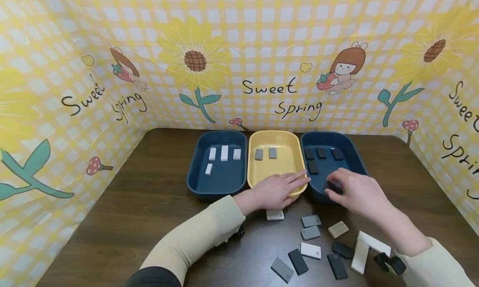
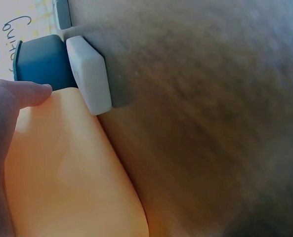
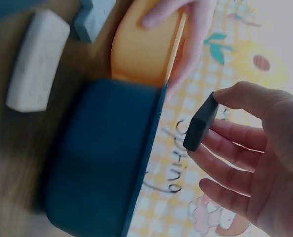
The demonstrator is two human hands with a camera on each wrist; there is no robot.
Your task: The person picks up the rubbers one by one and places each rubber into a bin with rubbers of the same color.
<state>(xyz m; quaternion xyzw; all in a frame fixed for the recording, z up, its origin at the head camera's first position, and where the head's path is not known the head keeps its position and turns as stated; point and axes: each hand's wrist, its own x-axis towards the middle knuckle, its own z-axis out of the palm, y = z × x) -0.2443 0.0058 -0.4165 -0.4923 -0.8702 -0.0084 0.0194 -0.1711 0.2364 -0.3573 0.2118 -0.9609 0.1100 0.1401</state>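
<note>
Left hand (image 1: 275, 191) grips the yellow tray (image 1: 263, 170), likely steadying it; right of that tray, the right hand (image 1: 357, 193) pinches a black block (image 3: 200, 126).

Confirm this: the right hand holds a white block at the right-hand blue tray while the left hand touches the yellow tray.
Wrong colour: the right wrist view shows the right hand holding a black block. The rest is right.

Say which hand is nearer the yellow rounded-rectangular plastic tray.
Left. The left hand holds the yellow tray at its near rim; the right hand is right of it, over the neighbouring navy rounded-rectangular plastic tray, pinching a black rectangular block.
</note>
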